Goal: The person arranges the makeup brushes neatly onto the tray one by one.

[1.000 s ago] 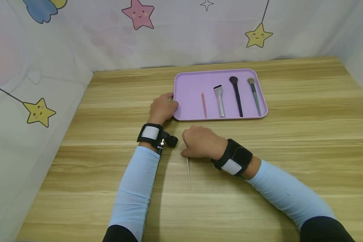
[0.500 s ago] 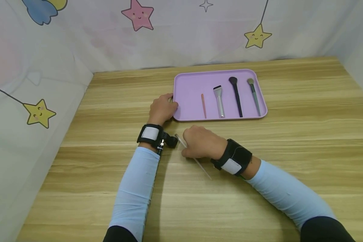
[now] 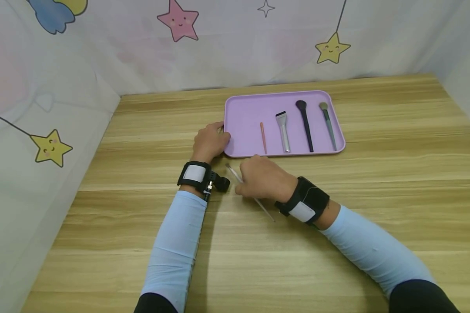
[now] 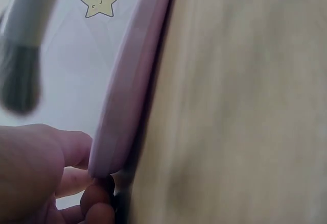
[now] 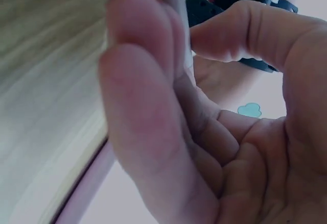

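Observation:
My right hand (image 3: 265, 179) pinches a slim makeup brush (image 3: 234, 173) with a pale handle, a little above the table in front of the tray. The brush slants, its bristle end up-left and its handle tip down-right. Close and blurred, the dark bristles (image 4: 21, 78) show in the left wrist view. In the right wrist view, thumb and fingers (image 5: 138, 96) close on the pale handle (image 5: 176, 9). My left hand (image 3: 210, 140) grips the left edge of the lilac tray (image 3: 240, 108); its thumb and fingers meet at the rim (image 4: 120, 101) in the left wrist view.
On the tray lie a short orange-pink stick (image 3: 263, 138), a silver flat-headed brush (image 3: 283, 132), a black fluffy brush (image 3: 305, 126) and a green-handled brush (image 3: 329, 127). The wooden table (image 3: 141, 208) meets a printed white cloth (image 3: 227, 56) at the back.
The brush has turned from pointing straight toward the person to a slant, showing its bristle end. My right hand has moved slightly toward the tray. The left hand stays at the tray.

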A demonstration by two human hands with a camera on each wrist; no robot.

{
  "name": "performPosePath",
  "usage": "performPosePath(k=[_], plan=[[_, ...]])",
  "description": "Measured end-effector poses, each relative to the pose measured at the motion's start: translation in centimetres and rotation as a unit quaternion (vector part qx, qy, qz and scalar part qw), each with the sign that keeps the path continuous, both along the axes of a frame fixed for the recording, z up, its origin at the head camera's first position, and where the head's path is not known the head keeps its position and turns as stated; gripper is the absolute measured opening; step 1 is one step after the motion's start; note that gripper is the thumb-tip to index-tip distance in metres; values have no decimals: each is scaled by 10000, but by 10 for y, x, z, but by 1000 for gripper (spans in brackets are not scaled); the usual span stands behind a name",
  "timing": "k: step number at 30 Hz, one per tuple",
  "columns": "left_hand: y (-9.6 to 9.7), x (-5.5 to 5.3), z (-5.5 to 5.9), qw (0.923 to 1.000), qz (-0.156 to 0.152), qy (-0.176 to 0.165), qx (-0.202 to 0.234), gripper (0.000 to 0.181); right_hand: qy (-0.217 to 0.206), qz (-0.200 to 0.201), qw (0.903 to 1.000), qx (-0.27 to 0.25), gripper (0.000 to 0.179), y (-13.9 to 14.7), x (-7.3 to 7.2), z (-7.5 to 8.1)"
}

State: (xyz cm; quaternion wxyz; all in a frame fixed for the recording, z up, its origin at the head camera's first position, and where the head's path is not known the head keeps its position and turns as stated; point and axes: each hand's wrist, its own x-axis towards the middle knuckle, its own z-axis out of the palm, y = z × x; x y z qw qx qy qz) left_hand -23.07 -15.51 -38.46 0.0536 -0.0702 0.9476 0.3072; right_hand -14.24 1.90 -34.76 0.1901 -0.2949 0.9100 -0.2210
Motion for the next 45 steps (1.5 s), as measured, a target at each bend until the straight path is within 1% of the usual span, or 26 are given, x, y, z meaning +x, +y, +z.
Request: performPosePath(k=[7,12,19,23,27,34,40,45], plan=[[1,1,0,10000,23,43,1,57,14,-124,9989,-442,43,4,-4,4],[1,2,0,9999,73,-14,78,57,25,-151,9987,-496,44,7,-7,5],[1,2,1,10000,55,-2,46,56,260,-231,9981,-499,41,9,-14,4],[1,2,2,10000,42,-28,11,55,167,-322,9974,-621,38,10,-16,6],[2,3,3,10000,62,-47,33,55,45,-398,9965,-734,30,11,-19,8],[1,4,2,10000,81,42,36,56,84,-550,9951,-822,20,15,-27,9],[2,3,0,10000,28,80,-37,57,-101,-817,9907,-1087,19,20,-36,11],[1,2,0,10000,34,45,-67,57,-120,-939,9878,-1236,19,21,-41,10]])
